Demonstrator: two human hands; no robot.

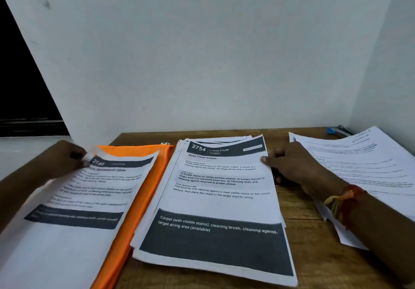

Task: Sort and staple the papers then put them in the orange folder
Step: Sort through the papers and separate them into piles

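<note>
Sorting is what is going on here, and it looks like an early-to-middle stretch of the job. The person's left hand (65,160) is pinching the top corner of the sheet headed 2748 (89,189), with thumb and fingertips closed on the paper. That sheet is blurred and is lying over more white pages on top of the orange folder (149,185). The folder is sitting flat at the left of the table (301,210), just beside the middle stack (215,198), and it appears closed; nothing can be seen tucked inside it.

The right hand (289,165) is gripping the right edge of that middle stack, the one headed 2754. Its thumb is pressing on top and the other fingers are curling at the side, though whether they are reaching under the sheets cannot be told. The stack's edges are fanning out unevenly, so it is not squared up for stapling yet.

A third pile (363,169) of plainer printed pages is lying well to the right, partly under the right forearm. Far back by the wall a blue object (332,130) is showing, too small to say whether it is the stapler.

No staple can be made out on any corner. By this reading the papers are being divided into groups, while the stapling and the filing into the folder are both waiting to be done.
</note>
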